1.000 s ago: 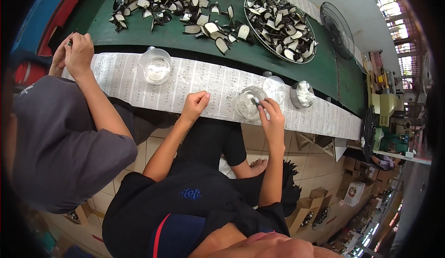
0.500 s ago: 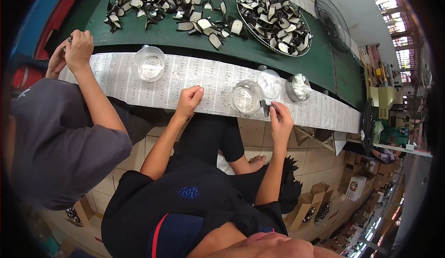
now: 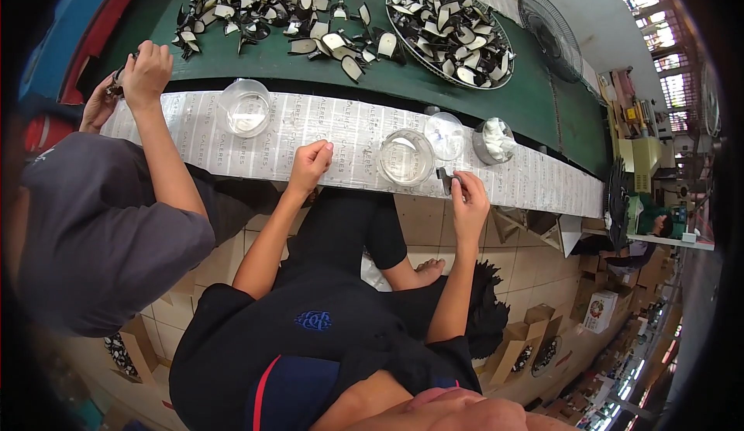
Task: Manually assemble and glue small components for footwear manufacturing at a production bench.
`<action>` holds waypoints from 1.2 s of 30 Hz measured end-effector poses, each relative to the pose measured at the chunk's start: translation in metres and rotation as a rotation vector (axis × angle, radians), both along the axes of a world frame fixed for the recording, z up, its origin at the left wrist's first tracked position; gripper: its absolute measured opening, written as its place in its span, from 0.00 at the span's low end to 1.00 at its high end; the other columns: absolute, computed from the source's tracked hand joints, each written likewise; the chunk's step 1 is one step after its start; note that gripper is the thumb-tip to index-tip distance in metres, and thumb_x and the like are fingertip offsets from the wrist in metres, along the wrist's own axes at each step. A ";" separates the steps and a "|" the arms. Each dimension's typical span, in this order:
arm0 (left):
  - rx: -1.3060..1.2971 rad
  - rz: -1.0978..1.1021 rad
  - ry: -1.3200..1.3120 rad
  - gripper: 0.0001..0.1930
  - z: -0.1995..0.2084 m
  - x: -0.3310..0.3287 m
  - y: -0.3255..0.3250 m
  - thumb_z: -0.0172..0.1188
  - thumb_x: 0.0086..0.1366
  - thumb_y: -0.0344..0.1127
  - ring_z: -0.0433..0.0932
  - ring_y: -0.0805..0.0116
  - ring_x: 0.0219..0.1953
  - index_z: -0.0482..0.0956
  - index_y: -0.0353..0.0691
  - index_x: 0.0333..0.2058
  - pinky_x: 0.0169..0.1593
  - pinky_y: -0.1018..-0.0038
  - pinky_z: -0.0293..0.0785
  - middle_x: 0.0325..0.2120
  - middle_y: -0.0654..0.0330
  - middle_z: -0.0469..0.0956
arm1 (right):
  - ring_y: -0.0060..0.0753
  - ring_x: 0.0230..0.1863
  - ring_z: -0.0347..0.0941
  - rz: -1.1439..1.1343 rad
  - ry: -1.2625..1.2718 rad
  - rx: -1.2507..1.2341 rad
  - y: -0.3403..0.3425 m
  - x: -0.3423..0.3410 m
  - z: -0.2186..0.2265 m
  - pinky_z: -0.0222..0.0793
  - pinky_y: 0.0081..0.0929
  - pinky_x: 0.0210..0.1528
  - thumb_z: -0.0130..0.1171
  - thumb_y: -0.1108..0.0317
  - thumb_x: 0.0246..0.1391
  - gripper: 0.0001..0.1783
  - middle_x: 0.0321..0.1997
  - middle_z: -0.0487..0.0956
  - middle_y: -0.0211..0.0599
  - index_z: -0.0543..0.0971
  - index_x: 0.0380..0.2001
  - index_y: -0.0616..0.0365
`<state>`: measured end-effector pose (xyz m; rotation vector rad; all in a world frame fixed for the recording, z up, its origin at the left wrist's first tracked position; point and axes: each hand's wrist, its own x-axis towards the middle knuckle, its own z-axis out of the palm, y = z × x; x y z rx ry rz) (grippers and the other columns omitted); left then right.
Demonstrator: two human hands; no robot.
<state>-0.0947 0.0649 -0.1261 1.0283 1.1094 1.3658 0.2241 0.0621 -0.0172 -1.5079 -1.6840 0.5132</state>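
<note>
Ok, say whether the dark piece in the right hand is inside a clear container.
No: the right hand holds the dark piece beside the nearest clear container.

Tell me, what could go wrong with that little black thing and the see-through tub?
The right hand pinches the small black piece, so it might slip and drop. The clear round tub stands close to the front edge of the pale ledge, so a bump could perhaps knock it off.
</note>
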 end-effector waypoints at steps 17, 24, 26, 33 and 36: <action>-0.054 0.094 0.011 0.19 -0.034 -0.013 0.002 0.49 0.70 0.42 0.56 0.82 0.13 0.64 0.45 0.18 0.16 0.82 0.50 0.12 0.70 0.60 | 0.42 0.39 0.76 -0.005 -0.110 0.138 -0.039 0.020 -0.015 0.74 0.30 0.39 0.59 0.74 0.54 0.10 0.47 0.75 0.43 0.79 0.40 0.59; 0.026 -0.048 -0.035 0.20 -0.013 0.015 0.010 0.46 0.72 0.40 0.54 0.82 0.13 0.61 0.43 0.19 0.16 0.82 0.48 0.12 0.69 0.58 | 0.38 0.38 0.76 -0.095 0.154 0.166 -0.049 0.007 0.005 0.73 0.28 0.38 0.59 0.75 0.54 0.11 0.47 0.75 0.41 0.79 0.42 0.61; 0.041 -0.027 -0.004 0.20 -0.013 0.010 0.010 0.46 0.72 0.40 0.54 0.82 0.12 0.62 0.43 0.19 0.15 0.82 0.49 0.12 0.68 0.59 | 0.40 0.39 0.76 -0.020 0.102 0.213 -0.045 -0.004 -0.002 0.72 0.29 0.40 0.59 0.75 0.53 0.12 0.48 0.74 0.41 0.78 0.42 0.61; -0.010 -0.018 0.070 0.19 -0.014 0.012 0.011 0.48 0.71 0.42 0.56 0.82 0.12 0.64 0.43 0.19 0.15 0.83 0.50 0.12 0.69 0.61 | 0.43 0.42 0.76 -0.056 -0.041 0.265 -0.069 0.018 -0.028 0.72 0.30 0.44 0.58 0.74 0.54 0.12 0.50 0.73 0.42 0.78 0.43 0.61; -0.083 -0.026 0.146 0.20 -0.003 0.015 0.014 0.47 0.71 0.44 0.59 0.82 0.12 0.66 0.42 0.20 0.15 0.83 0.52 0.13 0.69 0.63 | 0.38 0.40 0.77 -0.208 0.078 0.186 -0.088 0.033 -0.028 0.74 0.27 0.41 0.59 0.73 0.55 0.10 0.47 0.75 0.39 0.79 0.41 0.59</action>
